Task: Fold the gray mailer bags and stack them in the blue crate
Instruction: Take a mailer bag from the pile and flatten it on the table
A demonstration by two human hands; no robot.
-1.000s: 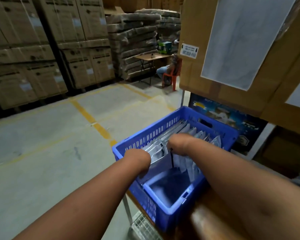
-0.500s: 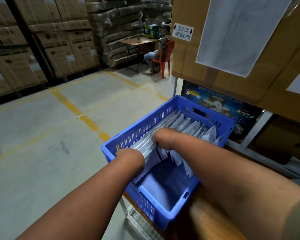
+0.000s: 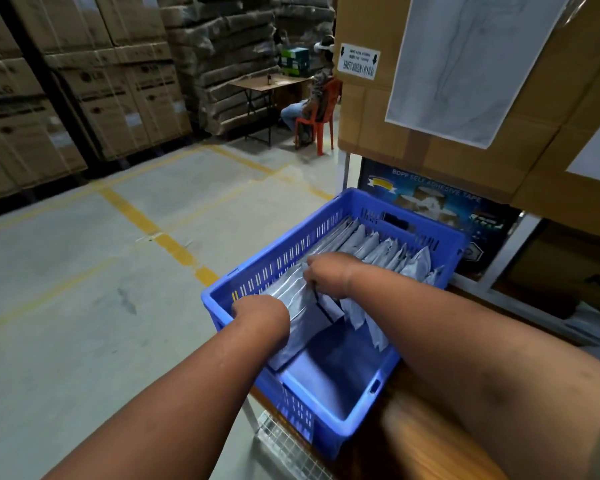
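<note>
A blue crate (image 3: 329, 433) stands on a wooden table's corner. Inside it, several folded gray mailer bags (image 3: 385, 249) stand on edge in a row along the far side. Nearest me, one gray mailer bag (image 3: 297, 308) leans against that row, with both hands on it. My left hand (image 3: 260, 311) bends down over the bag's left edge, its fingers mostly hidden behind the wrist. At the bag's top edge, my right hand (image 3: 326, 271) pinches it with curled fingers. The crate's near half shows bare blue floor.
The wooden table (image 3: 406, 424) runs right, with wire mesh (image 3: 284, 441) below its corner. Cardboard boxes (image 3: 364, 112) and a tape carton (image 3: 430, 202) stand just behind the crate. Left is concrete floor with yellow lines (image 3: 146, 223), stacked cartons (image 3: 101, 81), and a seated person (image 3: 310, 102).
My head has swung slightly, shifting the crate in view. Both hands stay on the same bag inside the crate, holding it against the row.
</note>
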